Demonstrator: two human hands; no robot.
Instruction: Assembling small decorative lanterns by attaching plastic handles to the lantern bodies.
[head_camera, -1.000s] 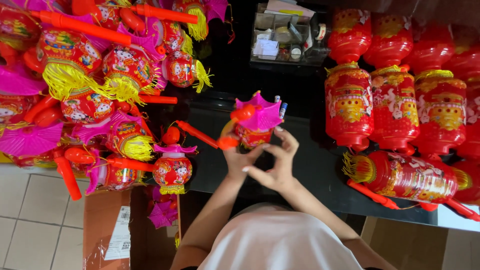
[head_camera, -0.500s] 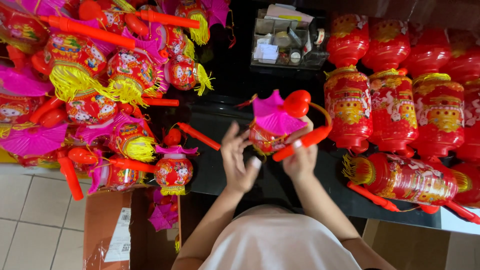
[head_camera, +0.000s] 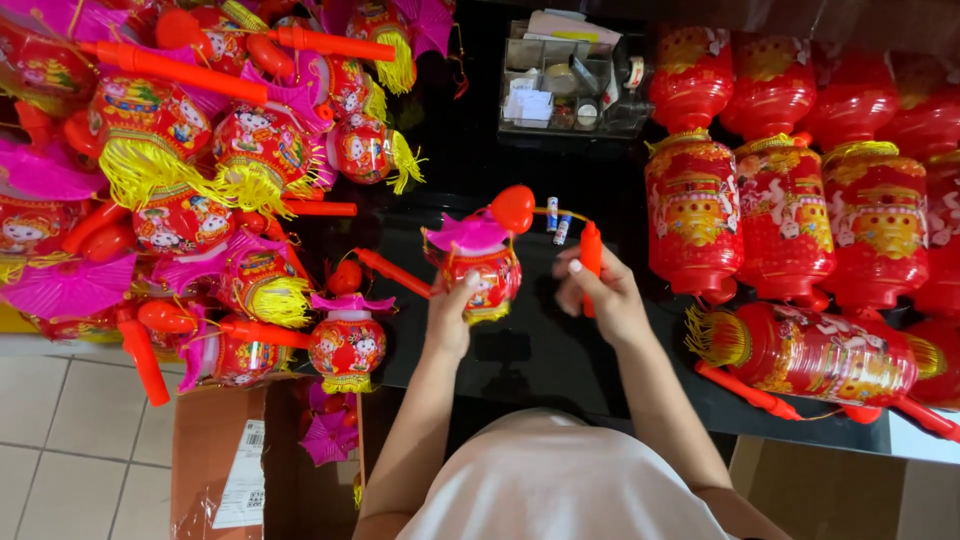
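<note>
Fingers (head_camera: 470, 282) touch the small lantern's (head_camera: 482, 270) left side.

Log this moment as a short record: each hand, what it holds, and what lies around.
left hand: grips small red lantern with pink top
right hand: grips red handle stick, joined to the lantern by a thin wire
surface: black table
left side: pile of small tasselled lanterns
right side: large red lanterns
behind: clear organiser tray, two small batteries

A small red lantern (head_camera: 478, 272) with a pink frilled top hangs upright between the hands, its orange handle (head_camera: 590, 256) in the right.
</note>
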